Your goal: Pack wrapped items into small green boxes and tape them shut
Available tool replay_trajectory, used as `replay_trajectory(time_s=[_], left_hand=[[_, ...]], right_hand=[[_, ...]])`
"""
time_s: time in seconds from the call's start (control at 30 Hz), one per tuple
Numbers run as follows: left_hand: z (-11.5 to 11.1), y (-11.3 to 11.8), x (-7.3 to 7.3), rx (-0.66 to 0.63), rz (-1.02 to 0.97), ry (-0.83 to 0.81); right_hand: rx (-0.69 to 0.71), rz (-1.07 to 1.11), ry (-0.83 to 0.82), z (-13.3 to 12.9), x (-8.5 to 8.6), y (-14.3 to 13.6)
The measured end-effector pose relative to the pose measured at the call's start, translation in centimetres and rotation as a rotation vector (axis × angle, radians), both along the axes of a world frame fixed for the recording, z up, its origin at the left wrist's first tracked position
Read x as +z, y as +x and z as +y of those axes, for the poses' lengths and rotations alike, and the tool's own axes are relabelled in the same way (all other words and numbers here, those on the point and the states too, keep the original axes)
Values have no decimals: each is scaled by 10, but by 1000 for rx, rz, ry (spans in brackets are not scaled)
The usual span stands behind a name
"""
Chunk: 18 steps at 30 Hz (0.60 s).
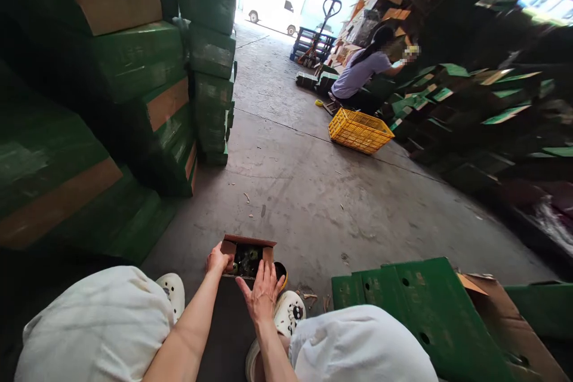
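Note:
A small open cardboard box [249, 240] sits between my knees, with dark, glossy items inside that I cannot make out clearly. At its left end, my left hand [218, 259] has its fingers wrapped round the side. My right hand [263, 293] lies against the box's right end flap, fingers stretched out and thumb apart. Partly hidden behind my right hand is a dark round object with a yellow edge [282, 276], just right of the box.
Green boxes [209, 51] are stacked high at left. Flattened green cartons [403, 304] lie at lower right. Farther off, a person [364, 71] crouches by a yellow crate [360, 131], near more piled boxes. A pallet jack [320, 33] stands beyond.

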<state>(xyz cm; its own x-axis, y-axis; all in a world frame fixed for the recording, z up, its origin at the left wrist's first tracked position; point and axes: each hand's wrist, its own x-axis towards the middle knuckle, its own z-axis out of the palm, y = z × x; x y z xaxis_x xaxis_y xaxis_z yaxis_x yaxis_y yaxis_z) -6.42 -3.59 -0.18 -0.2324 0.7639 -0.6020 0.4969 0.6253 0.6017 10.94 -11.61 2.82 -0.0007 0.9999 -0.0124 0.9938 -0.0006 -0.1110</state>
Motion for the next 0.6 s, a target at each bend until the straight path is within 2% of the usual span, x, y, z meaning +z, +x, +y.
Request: replay_trajectory(time_s=[0.13, 0.23, 0.33, 0.43, 0.6], left_hand=[[6, -9, -4, 68, 5, -38], [13, -17, -5, 94, 24, -53], [17, -20, -2, 84, 33, -36], [13, -13, 3, 41, 49, -30], [1, -4, 6, -33, 89, -81]], right_hand=[[144, -18, -109, 33, 13, 8], [122, -78, -172, 63, 25, 9], [107, -82, -169, 77, 30, 6], [125, -35, -140, 68, 28, 5], [115, 22, -102, 30, 17, 5]])
